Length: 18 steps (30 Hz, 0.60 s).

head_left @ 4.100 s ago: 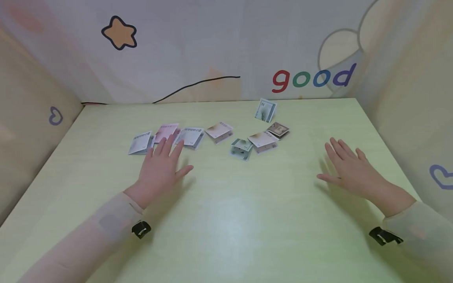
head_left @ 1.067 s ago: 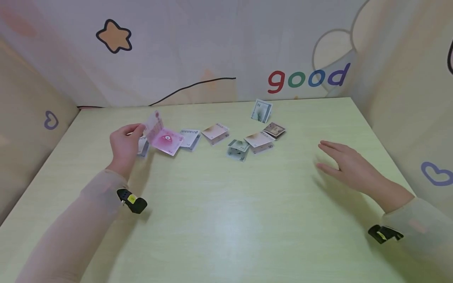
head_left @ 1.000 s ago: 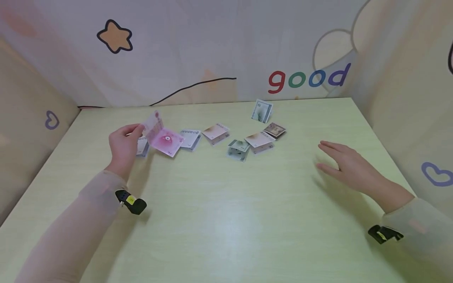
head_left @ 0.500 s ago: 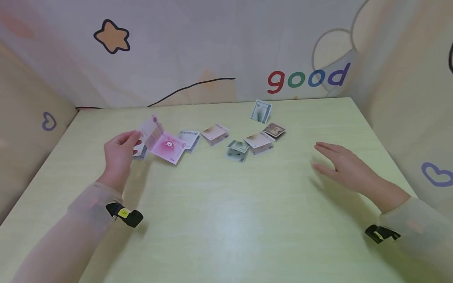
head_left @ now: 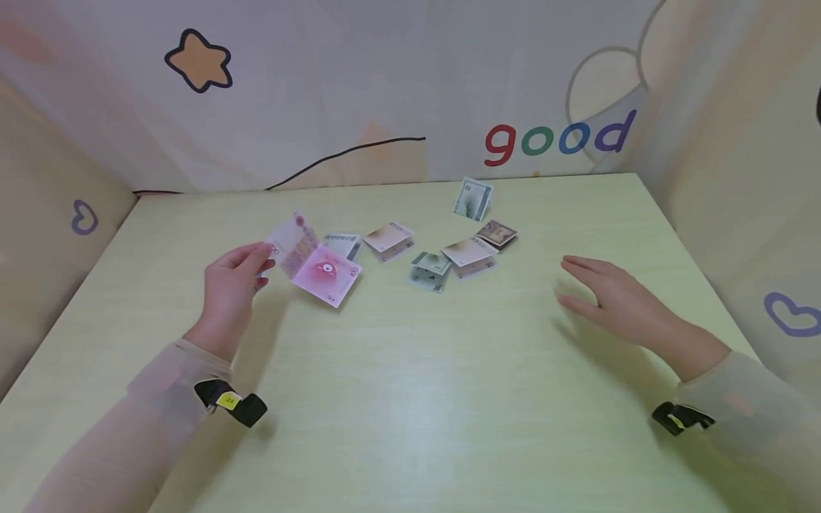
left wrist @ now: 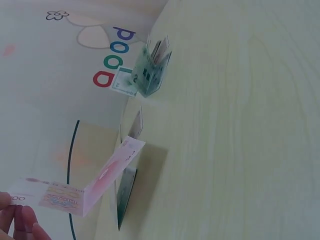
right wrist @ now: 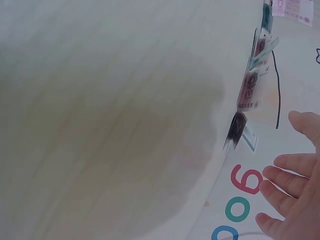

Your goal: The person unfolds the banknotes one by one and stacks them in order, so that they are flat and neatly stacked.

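My left hand (head_left: pixel 229 296) pinches one end of a pink banknote (head_left: pixel 328 274) between thumb and fingers, above the table. The note is creased in the middle, one half rising and the other sloping toward me; the left wrist view shows this pink banknote (left wrist: pixel 107 175) from the side. Just behind it lies a folded grey-blue banknote (head_left: pixel 343 244), partly covered. Another grey-blue note is almost wholly hidden behind the left hand. My right hand (head_left: pixel 618 299) hovers over the table's right side, fingers extended and holding nothing; the right wrist view shows the same right hand (right wrist: pixel 297 187).
Toward the back of the pale table (head_left: pixel 410 399) sit more folded banknotes: a tan one (head_left: pixel 389 240), a green one (head_left: pixel 430 271), another tan one (head_left: pixel 471 256), a brown one (head_left: pixel 497 234) and an upright blue-green one (head_left: pixel 473 199). A printed curtain (head_left: pixel 321 92) encloses the back and sides.
The pink banknote, earlier lying folded on the table, was picked up by my left hand and opened out. Lately that hand has shifted rightward with it. My right hand drifted slightly left.
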{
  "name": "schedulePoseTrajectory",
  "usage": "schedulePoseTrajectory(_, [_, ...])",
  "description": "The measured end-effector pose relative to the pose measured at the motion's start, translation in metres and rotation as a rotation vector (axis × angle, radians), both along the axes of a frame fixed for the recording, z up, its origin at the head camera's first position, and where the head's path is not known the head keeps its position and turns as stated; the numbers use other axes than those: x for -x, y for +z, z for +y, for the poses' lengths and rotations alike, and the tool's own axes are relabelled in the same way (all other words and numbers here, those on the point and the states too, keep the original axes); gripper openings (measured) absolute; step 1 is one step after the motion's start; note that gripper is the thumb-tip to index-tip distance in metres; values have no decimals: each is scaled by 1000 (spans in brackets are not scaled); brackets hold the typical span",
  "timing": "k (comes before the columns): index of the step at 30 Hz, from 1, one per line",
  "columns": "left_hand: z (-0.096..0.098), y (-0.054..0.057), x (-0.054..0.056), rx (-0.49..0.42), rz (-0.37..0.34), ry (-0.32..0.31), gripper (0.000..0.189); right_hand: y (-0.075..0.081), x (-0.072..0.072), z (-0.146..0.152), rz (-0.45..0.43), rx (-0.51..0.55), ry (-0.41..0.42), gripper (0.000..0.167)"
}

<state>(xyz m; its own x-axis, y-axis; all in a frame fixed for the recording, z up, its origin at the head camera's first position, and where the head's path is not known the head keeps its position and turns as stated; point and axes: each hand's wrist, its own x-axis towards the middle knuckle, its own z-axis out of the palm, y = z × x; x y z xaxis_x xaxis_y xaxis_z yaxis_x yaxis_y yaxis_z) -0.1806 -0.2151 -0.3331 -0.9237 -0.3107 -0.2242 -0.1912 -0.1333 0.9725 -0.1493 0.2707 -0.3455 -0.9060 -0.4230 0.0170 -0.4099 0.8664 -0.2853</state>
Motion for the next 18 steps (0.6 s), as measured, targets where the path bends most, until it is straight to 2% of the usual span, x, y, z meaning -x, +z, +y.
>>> schedulePoseTrajectory(10, [16, -2, -7, -25, -26, -64, 11, 2, 0, -3, -16, -9, -2, 63])
schedulePoseTrajectory(18, [34, -5, -15, -6, -50, -126, 9, 2, 0, -7, -20, 6, 3, 62])
